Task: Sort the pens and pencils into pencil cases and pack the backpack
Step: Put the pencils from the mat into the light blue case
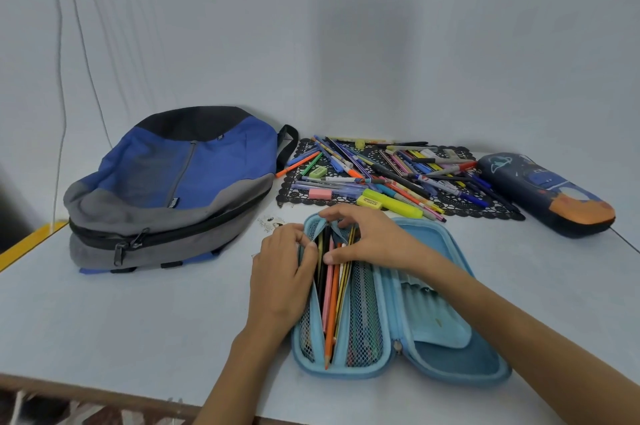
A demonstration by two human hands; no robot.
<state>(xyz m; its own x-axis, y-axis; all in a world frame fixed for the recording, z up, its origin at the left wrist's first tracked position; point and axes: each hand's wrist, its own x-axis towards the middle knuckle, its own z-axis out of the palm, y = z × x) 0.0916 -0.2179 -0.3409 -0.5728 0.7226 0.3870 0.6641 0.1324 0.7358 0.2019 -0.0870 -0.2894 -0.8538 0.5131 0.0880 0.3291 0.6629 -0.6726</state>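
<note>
A light blue pencil case [446, 331] lies open in front of me, with several coloured pencils [332, 300] in its left mesh pocket. My left hand [282, 272] pinches the pocket's left edge near the top. My right hand [367, 237] arches over the top of the pocket, fingers curled on its upper rim and thumb beside the pencils. A pile of pens, pencils, highlighters and erasers [388, 175] lies on a black lace mat behind the case. A blue, grey and black backpack [173, 189] lies flat at the left. A dark pencil case [543, 192] lies shut at the right.
The white table [138, 320] has its front edge close to me and a yellow strip [31, 241] on its left edge. A white wall stands right behind the mat. A small printed tag [272, 222] lies between the backpack and the open case.
</note>
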